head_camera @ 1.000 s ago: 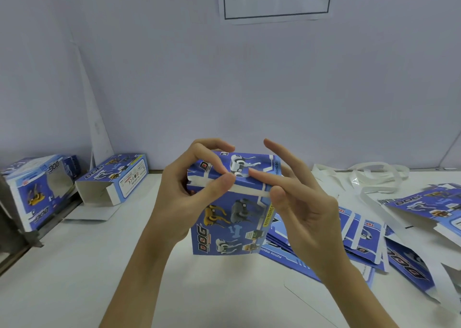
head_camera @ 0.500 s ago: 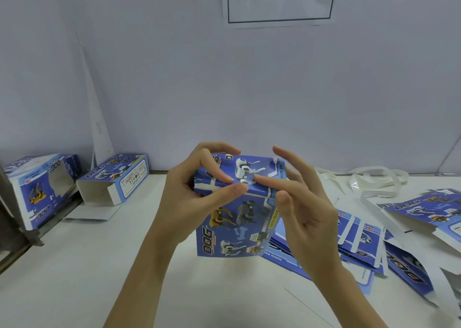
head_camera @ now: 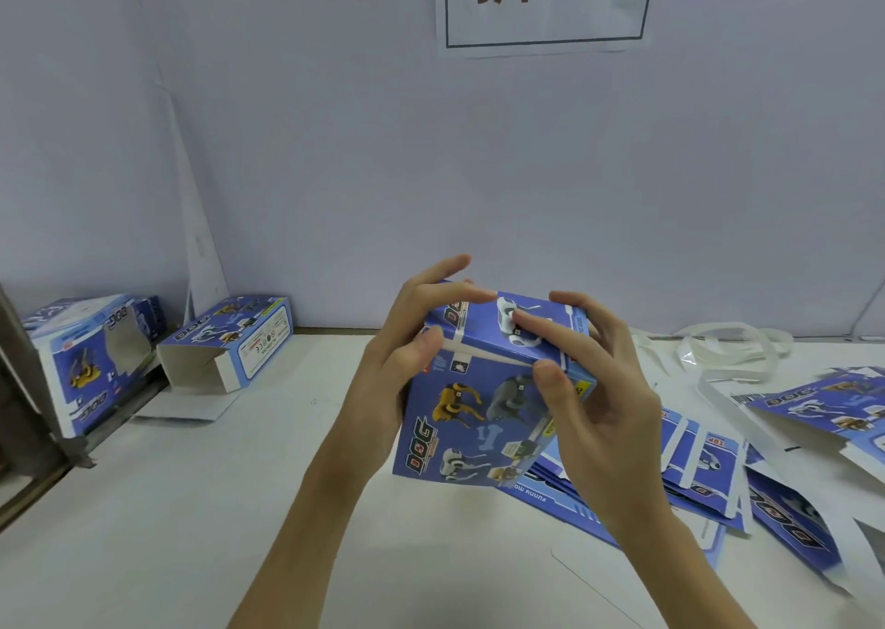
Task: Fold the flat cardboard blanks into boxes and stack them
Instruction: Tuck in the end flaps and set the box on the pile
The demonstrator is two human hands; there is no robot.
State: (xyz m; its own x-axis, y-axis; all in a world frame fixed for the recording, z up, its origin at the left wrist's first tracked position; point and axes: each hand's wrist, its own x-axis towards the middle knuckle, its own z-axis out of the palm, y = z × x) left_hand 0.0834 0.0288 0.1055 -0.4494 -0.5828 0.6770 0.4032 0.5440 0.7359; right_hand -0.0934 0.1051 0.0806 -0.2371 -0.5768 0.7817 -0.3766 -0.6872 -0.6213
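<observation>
Box held upright above the table, centre of view: blue printed carton, "DOG" lettering and toy-dog pictures on the near face, top flap folded down with a thin white seam still showing along its front edge. Left hand grips the box's left side, thumb on the front top corner, fingers curled over the flap. Right hand holds the right side, index finger laid flat across the flap, thumb pressing the front face just under the seam.

Flat blanks fan out at 4 o'clock from the box, reaching toward the right table edge. Two folded boxes: one lying open-ended at 9 o'clock near the wall, another farther left at the table's left edge. White strapping loops lie at 2 o'clock. Bare tabletop spreads at 7 o'clock, below and left of the forearms.
</observation>
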